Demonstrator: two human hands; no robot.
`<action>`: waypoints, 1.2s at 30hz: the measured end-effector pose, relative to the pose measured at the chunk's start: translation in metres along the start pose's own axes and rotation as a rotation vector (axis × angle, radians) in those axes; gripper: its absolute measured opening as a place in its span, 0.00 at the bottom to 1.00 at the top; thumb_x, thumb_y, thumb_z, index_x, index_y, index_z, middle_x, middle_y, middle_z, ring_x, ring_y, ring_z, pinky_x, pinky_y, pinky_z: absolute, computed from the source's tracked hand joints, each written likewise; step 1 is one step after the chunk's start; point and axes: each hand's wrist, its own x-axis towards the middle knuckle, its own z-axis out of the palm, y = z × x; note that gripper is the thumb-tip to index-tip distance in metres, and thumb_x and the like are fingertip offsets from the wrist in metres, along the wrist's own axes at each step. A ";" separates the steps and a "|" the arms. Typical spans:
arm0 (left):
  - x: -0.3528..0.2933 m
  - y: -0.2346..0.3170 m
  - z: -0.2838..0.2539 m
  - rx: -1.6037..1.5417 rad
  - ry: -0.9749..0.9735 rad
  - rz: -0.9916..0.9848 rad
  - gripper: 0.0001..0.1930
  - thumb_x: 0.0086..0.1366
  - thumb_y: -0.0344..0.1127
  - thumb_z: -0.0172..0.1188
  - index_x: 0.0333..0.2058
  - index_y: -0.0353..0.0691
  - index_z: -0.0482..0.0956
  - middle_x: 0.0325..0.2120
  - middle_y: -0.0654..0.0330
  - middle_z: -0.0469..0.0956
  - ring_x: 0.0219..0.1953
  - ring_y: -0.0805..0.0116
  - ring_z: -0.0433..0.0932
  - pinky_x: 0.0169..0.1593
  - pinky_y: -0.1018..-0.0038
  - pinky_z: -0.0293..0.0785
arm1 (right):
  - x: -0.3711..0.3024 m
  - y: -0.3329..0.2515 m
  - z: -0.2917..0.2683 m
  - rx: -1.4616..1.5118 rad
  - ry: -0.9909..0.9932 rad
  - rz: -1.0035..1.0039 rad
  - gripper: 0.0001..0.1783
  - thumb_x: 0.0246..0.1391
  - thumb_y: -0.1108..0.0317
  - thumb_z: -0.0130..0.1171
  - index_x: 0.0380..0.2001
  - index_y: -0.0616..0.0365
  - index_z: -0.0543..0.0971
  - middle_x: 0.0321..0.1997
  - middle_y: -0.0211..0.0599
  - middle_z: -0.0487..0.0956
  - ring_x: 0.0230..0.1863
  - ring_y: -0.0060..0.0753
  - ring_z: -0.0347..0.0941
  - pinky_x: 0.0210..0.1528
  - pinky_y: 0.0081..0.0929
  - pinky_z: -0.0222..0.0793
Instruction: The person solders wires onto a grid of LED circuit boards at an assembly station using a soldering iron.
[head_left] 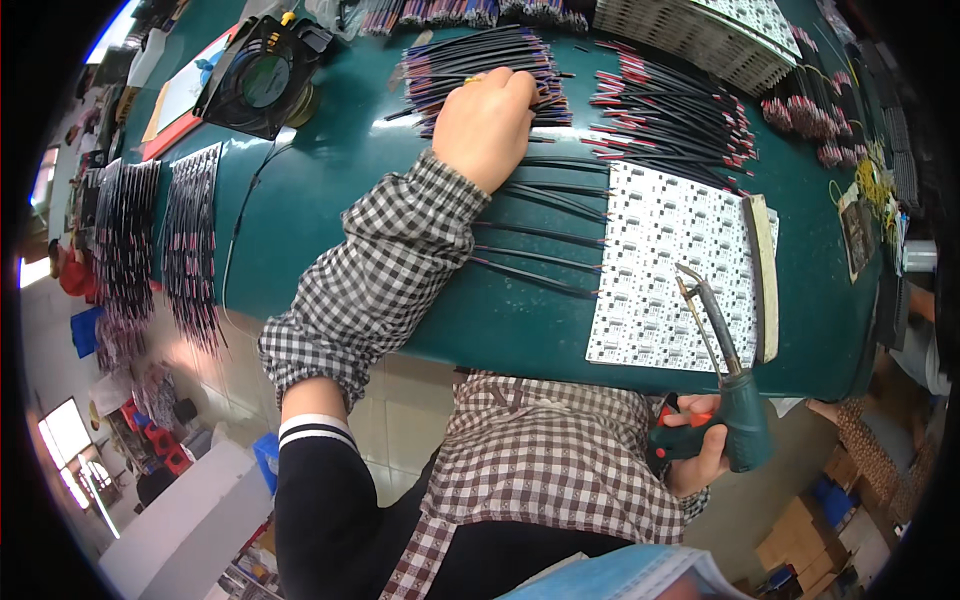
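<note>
My left hand reaches over a pile of short black wires with coloured ends. Its fingers curl down onto the wires; their tips are hidden, so what they pinch does not show. In my right hand is a green soldering gun with a red trigger, its bent tip pointing up over a white circuit board panel. Several black wires run left from the panel's left edge. A pale strip lies along the panel's right edge.
Another pile of black wires with red and white ends lies beyond the panel. A stack of white panels stands at the back. A black fan is at the far left. Wired panels hang over the table's left edge.
</note>
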 end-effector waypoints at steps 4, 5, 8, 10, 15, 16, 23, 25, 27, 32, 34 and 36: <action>-0.007 0.002 0.002 0.073 0.054 0.023 0.08 0.52 0.27 0.63 0.33 0.38 0.75 0.29 0.54 0.74 0.36 0.50 0.75 0.40 0.61 0.72 | 0.002 0.003 -0.003 0.002 -0.010 0.039 0.24 0.67 0.57 0.45 0.49 0.73 0.66 0.40 0.51 0.72 0.39 0.41 0.75 0.30 0.25 0.80; -0.006 -0.001 0.001 0.065 0.027 0.003 0.08 0.52 0.26 0.63 0.33 0.39 0.76 0.30 0.54 0.74 0.37 0.50 0.75 0.41 0.61 0.72 | 0.003 0.004 -0.003 0.005 -0.018 0.050 0.24 0.67 0.57 0.45 0.49 0.73 0.66 0.40 0.51 0.72 0.39 0.41 0.75 0.30 0.25 0.80; -0.004 -0.006 -0.009 -0.030 0.033 0.018 0.06 0.55 0.27 0.62 0.33 0.38 0.76 0.29 0.56 0.77 0.34 0.56 0.78 0.38 0.66 0.74 | 0.005 0.003 -0.006 0.024 -0.072 0.007 0.24 0.66 0.57 0.46 0.50 0.73 0.66 0.41 0.51 0.72 0.39 0.42 0.76 0.30 0.26 0.80; -0.005 -0.003 -0.011 -0.085 0.139 0.086 0.06 0.54 0.25 0.61 0.31 0.38 0.74 0.28 0.57 0.77 0.32 0.55 0.78 0.34 0.64 0.73 | 0.003 0.004 -0.005 0.049 -0.043 0.037 0.24 0.66 0.58 0.47 0.50 0.74 0.66 0.41 0.51 0.73 0.39 0.42 0.76 0.33 0.28 0.79; 0.000 0.029 -0.041 -0.073 0.154 0.069 0.10 0.51 0.19 0.62 0.34 0.36 0.78 0.26 0.54 0.78 0.29 0.57 0.79 0.33 0.71 0.75 | -0.001 0.010 -0.007 0.060 -0.022 0.015 0.24 0.66 0.59 0.47 0.51 0.74 0.65 0.41 0.51 0.73 0.37 0.42 0.77 0.34 0.28 0.80; -0.002 0.030 -0.044 -0.072 0.153 0.067 0.10 0.51 0.19 0.62 0.34 0.36 0.78 0.26 0.54 0.78 0.29 0.57 0.79 0.33 0.71 0.75 | -0.002 0.010 -0.007 0.060 -0.023 0.016 0.24 0.66 0.59 0.47 0.51 0.74 0.65 0.41 0.51 0.73 0.37 0.42 0.77 0.34 0.28 0.80; -0.051 0.088 -0.063 -0.580 -0.236 -0.009 0.06 0.56 0.22 0.62 0.34 0.33 0.78 0.27 0.60 0.77 0.28 0.72 0.76 0.34 0.79 0.72 | -0.015 0.010 -0.014 0.049 0.005 -0.019 0.25 0.66 0.59 0.47 0.53 0.75 0.64 0.41 0.53 0.73 0.36 0.43 0.77 0.33 0.30 0.79; -0.078 0.103 -0.048 -0.849 -0.563 -0.387 0.07 0.56 0.26 0.64 0.33 0.33 0.77 0.24 0.63 0.75 0.26 0.79 0.72 0.31 0.81 0.69 | -0.019 0.011 -0.015 0.059 0.011 -0.024 0.26 0.66 0.60 0.47 0.53 0.75 0.64 0.41 0.54 0.74 0.35 0.43 0.77 0.33 0.31 0.79; -0.090 0.102 -0.029 -0.790 -0.664 -0.483 0.07 0.57 0.28 0.63 0.33 0.32 0.76 0.23 0.64 0.75 0.26 0.81 0.69 0.31 0.82 0.68 | -0.023 0.013 -0.017 0.020 -0.039 -0.049 0.27 0.65 0.59 0.48 0.53 0.77 0.65 0.42 0.56 0.74 0.33 0.44 0.78 0.34 0.33 0.79; -0.092 0.106 -0.019 -0.722 -0.653 -0.489 0.09 0.57 0.30 0.61 0.33 0.30 0.76 0.24 0.62 0.77 0.25 0.80 0.69 0.31 0.80 0.69 | -0.032 0.010 -0.017 -0.127 -0.077 0.060 0.29 0.62 0.57 0.51 0.51 0.78 0.67 0.43 0.57 0.74 0.33 0.45 0.79 0.37 0.33 0.80; -0.093 0.108 -0.019 -0.765 -0.698 -0.587 0.09 0.56 0.30 0.60 0.33 0.29 0.76 0.25 0.60 0.78 0.26 0.78 0.70 0.33 0.78 0.71 | -0.031 0.011 -0.018 -0.151 -0.112 0.087 0.29 0.62 0.56 0.51 0.51 0.77 0.68 0.43 0.56 0.74 0.35 0.45 0.79 0.38 0.34 0.80; -0.095 0.108 -0.017 -0.749 -0.663 -0.552 0.09 0.56 0.31 0.60 0.32 0.29 0.77 0.25 0.59 0.78 0.27 0.78 0.72 0.33 0.78 0.72 | -0.026 0.004 -0.020 -0.186 -0.242 0.170 0.28 0.62 0.56 0.52 0.51 0.76 0.68 0.43 0.56 0.74 0.40 0.44 0.78 0.41 0.35 0.80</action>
